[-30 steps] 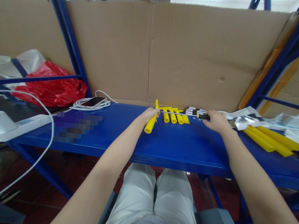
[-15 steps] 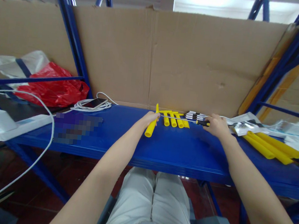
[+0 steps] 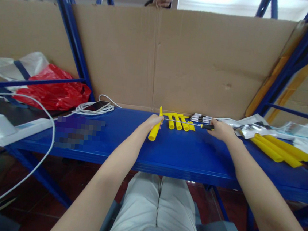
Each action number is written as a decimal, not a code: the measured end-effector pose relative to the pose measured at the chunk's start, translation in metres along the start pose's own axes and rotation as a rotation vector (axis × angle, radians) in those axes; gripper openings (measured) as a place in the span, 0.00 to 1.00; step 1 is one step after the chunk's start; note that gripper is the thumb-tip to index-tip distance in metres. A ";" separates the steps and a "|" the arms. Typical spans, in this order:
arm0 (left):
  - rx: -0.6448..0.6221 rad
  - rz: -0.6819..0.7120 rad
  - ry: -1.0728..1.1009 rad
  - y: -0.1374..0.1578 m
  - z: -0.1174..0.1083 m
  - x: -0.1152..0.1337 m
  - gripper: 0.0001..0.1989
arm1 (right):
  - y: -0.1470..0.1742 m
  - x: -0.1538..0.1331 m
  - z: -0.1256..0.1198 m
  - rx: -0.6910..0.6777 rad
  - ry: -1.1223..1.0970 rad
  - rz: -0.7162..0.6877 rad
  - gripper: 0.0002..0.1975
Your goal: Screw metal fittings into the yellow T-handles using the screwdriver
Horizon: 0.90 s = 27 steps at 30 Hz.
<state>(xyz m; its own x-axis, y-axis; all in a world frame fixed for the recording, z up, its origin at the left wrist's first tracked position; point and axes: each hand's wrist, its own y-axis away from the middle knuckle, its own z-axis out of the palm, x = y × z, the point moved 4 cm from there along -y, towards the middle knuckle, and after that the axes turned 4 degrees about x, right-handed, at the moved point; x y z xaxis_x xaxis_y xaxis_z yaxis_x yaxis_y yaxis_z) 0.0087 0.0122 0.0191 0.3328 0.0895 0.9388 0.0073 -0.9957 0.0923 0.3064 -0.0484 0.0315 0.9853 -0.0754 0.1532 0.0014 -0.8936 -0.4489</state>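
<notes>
My left hand (image 3: 153, 121) is closed around a yellow plastic tube piece (image 3: 154, 131), which tilts with its open round end toward me. In my right hand (image 3: 219, 129) is the black and yellow handle of a screwdriver (image 3: 207, 127). Its long thin shaft runs level to the left, and the tip meets the yellow piece at my left hand; how far it goes in is hidden by my fingers. Behind the shaft, several similar yellow tube pieces (image 3: 179, 122) lie side by side on the blue table. A stack of small black-and-white items (image 3: 201, 118) sits just left of my right hand.
Longer yellow tubes (image 3: 279, 150) and clear plastic bags (image 3: 257, 128) lie at the right of the blue table (image 3: 183, 155). On the left are a power strip (image 3: 22, 131), a coiled white cable (image 3: 94, 108) and a red bag (image 3: 55, 87). A cardboard wall (image 3: 192, 60) stands behind.
Another person's hand holding a dark object has appeared above the cardboard at the top. My hands, the screwdriver and the yellow piece stay nearly where they were.
</notes>
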 end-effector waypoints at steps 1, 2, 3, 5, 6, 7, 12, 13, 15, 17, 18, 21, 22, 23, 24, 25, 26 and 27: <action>0.003 0.004 0.002 0.000 0.000 0.000 0.07 | 0.000 -0.001 -0.001 0.000 -0.009 -0.015 0.15; 0.008 0.006 0.005 0.000 -0.001 0.000 0.07 | 0.001 -0.002 -0.001 0.002 -0.019 -0.034 0.14; 0.015 0.005 0.007 0.000 -0.001 0.000 0.07 | 0.001 -0.004 -0.001 0.002 -0.028 -0.055 0.14; 0.035 -0.002 0.011 -0.001 -0.002 0.000 0.06 | 0.000 -0.005 0.000 0.004 -0.036 -0.088 0.14; 0.043 -0.007 0.012 -0.001 -0.003 -0.001 0.06 | -0.001 -0.005 0.001 0.009 -0.035 -0.097 0.15; 0.047 -0.009 0.014 -0.001 -0.003 -0.001 0.06 | -0.002 -0.004 0.002 0.018 -0.031 -0.100 0.15; 0.044 -0.007 0.020 -0.002 -0.002 -0.001 0.06 | -0.005 0.001 0.005 0.128 -0.026 -0.127 0.13; 0.043 -0.006 0.021 -0.002 -0.002 -0.001 0.06 | -0.005 0.002 0.005 0.142 -0.022 -0.130 0.13; 0.039 -0.001 0.023 -0.001 -0.002 0.000 0.06 | -0.005 0.003 0.005 0.152 -0.010 -0.129 0.12; 0.038 0.001 0.022 -0.001 -0.002 0.000 0.05 | -0.005 0.003 0.004 0.153 0.004 -0.127 0.11; 0.037 0.002 0.022 -0.001 -0.002 0.000 0.05 | -0.005 0.002 0.004 0.155 0.011 -0.129 0.11; 0.034 0.007 0.024 0.000 -0.002 0.001 0.05 | -0.003 -0.001 -0.001 0.146 0.021 -0.119 0.11; 0.029 0.011 0.026 0.001 -0.002 0.001 0.05 | -0.003 -0.001 -0.002 0.129 0.020 -0.094 0.12; 0.023 0.013 0.027 0.001 -0.001 0.001 0.05 | -0.002 -0.002 -0.003 0.104 0.021 -0.058 0.14; 0.018 0.016 0.026 0.001 -0.001 0.001 0.05 | -0.001 -0.002 -0.004 0.075 0.024 -0.016 0.15; 0.013 0.019 0.025 0.002 -0.001 0.002 0.05 | 0.000 -0.003 -0.006 0.045 0.029 0.025 0.16; 0.010 0.021 0.023 0.002 0.000 0.002 0.05 | 0.001 -0.003 -0.007 0.020 0.036 0.057 0.17; 0.006 0.023 0.022 0.002 0.000 0.002 0.06 | 0.002 -0.004 -0.008 -0.001 0.044 0.076 0.17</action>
<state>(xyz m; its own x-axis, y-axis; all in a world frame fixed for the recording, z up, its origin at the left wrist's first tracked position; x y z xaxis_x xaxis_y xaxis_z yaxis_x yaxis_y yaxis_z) 0.0094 0.0101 0.0215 0.3122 0.0668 0.9477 0.0059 -0.9976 0.0683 0.3008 -0.0532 0.0366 0.9742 -0.1619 0.1572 -0.0730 -0.8851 -0.4596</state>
